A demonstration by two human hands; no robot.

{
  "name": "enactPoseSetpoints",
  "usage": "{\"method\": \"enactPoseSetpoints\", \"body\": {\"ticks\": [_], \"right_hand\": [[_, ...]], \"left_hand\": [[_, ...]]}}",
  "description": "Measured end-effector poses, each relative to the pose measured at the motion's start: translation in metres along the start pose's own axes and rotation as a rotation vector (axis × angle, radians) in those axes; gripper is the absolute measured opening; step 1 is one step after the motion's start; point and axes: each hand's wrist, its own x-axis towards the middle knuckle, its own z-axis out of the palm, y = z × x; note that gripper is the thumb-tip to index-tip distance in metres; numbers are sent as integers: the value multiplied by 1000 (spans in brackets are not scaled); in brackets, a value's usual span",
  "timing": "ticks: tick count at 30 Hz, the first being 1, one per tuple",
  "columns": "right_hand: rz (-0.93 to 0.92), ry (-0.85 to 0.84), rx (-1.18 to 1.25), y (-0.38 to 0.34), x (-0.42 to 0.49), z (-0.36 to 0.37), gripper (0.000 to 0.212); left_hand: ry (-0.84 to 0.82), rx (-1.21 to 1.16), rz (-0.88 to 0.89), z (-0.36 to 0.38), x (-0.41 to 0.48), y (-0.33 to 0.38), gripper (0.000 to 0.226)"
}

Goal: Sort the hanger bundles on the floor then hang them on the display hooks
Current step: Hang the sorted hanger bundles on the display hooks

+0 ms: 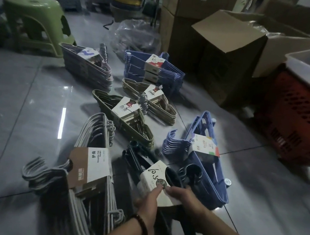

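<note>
Several hanger bundles with paper sleeves lie on the grey tiled floor. Both hands hold a dark hanger bundle (pixel 140 161) at its white label near the bottom centre. My left hand (pixel 148 200) pinches the label's left edge with the thumb on top. My right hand (pixel 188 199) grips the label's right side. A grey bundle (pixel 91 168) lies to the left, a blue bundle (pixel 204 160) to the right. Further off lie two olive bundles (pixel 128 117) (pixel 152 99), a blue stack (pixel 153 69) and a grey-purple stack (pixel 88 64).
A green plastic stool (pixel 34 20) stands at the far left. Cardboard boxes (pixel 229 48) fill the back right, with a red perforated basket (pixel 299 121) at the right. A crumpled clear plastic bag (pixel 136 33) lies behind the blue stack.
</note>
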Motion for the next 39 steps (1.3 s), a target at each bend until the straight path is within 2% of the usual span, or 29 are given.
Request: {"method": "enactPoseSetpoints", "body": {"ticks": [2,4,6,8,10,11,12,14,17,18,20,22,23,25,27,28,30,33,37,39], "right_hand": [[-75,10,-64,-7,-12,7,74],[-148,2,-152,-19,-33,12,78],[-196,14,-191,-37,-64,17,77],[-247,-48,-215,-58,-103,27,67],[-241,-73,-241,-76,-141,36,61],[-242,-63,-263,-84,-160,42,61],[-248,-38,-286,-95,-181,51,64],[-262,27,-348,-120,-220,76,61],[-251,86,-428,-172,-282,123,39],[-217,114,-501,-197,-306,143,39],[-158,151,-745,-247,-354,184,62],[-131,177,-1047,-307,-401,230,70],[-148,198,-1145,-339,-425,257,62],[-290,240,-1077,-400,-471,316,36],[-431,225,-952,-450,-507,375,18],[-471,194,-936,-471,-522,407,17],[-526,104,-966,-501,-546,470,35],[-648,50,-1051,-537,-575,565,62],[-739,-84,-1007,-576,-611,661,54],[-794,-79,-1013,-591,-619,698,45]], "left_hand": [[-66,27,-3,-1,-25,14,69],[-131,73,-19,-10,-42,30,51],[-187,95,-16,-14,-56,44,57],[-182,127,94,-10,-76,61,77],[-92,106,201,-2,-98,84,96],[-55,80,227,3,-114,97,99],[-29,60,244,7,-133,111,96],[-19,12,291,14,-177,138,73],[68,24,375,25,-261,184,54],[120,42,414,27,-294,205,47],[214,79,479,29,-364,253,37],[265,94,519,20,-435,304,52],[271,98,536,11,-469,329,59],[305,105,586,-8,-540,378,58],[337,121,651,-29,-607,418,52],[348,139,681,-39,-637,437,51],[365,183,739,-59,-692,472,51],[345,239,816,-93,-768,518,68],[314,271,936,-118,-857,571,62],[254,268,947,-128,-886,594,62]]}}
